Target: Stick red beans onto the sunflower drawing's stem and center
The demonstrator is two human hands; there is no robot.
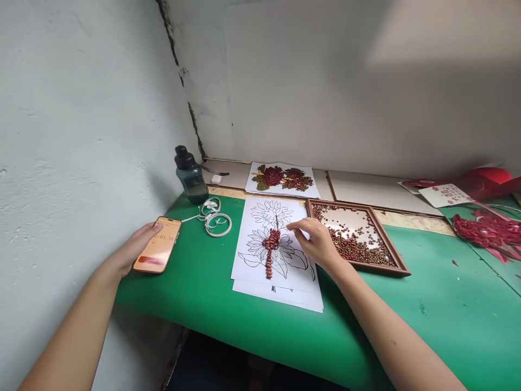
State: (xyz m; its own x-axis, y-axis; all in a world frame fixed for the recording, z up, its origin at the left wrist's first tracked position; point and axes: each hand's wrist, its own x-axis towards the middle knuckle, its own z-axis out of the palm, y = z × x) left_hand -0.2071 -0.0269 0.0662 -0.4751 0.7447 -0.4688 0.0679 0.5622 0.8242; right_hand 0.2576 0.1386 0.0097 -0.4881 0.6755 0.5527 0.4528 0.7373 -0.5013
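Observation:
My left hand [136,243] grips a phone [158,245] by its left edge, thumb over the screen, which is lit orange with timer digits. My right hand [315,239] hovers at the right of a sheet with a printed flower drawing [248,260], thumb and forefinger pinched together. Whatever sits between those fingertips is too small to make out. Reddish-brown beans [269,255] cover part of the flower's middle and run down in a column. Just right of my hand lies a brown-framed tray [376,270] with many loose beans [358,251] spread over its white base.
A dark water bottle [191,176] stands by the wall at the left, near a coiled white cable [218,224]. Behind the drawing rests a finished-looking bean picture [282,178]. Red shredded material [486,231] and a printed card [445,194] lie at the right on the green tabletop [195,293].

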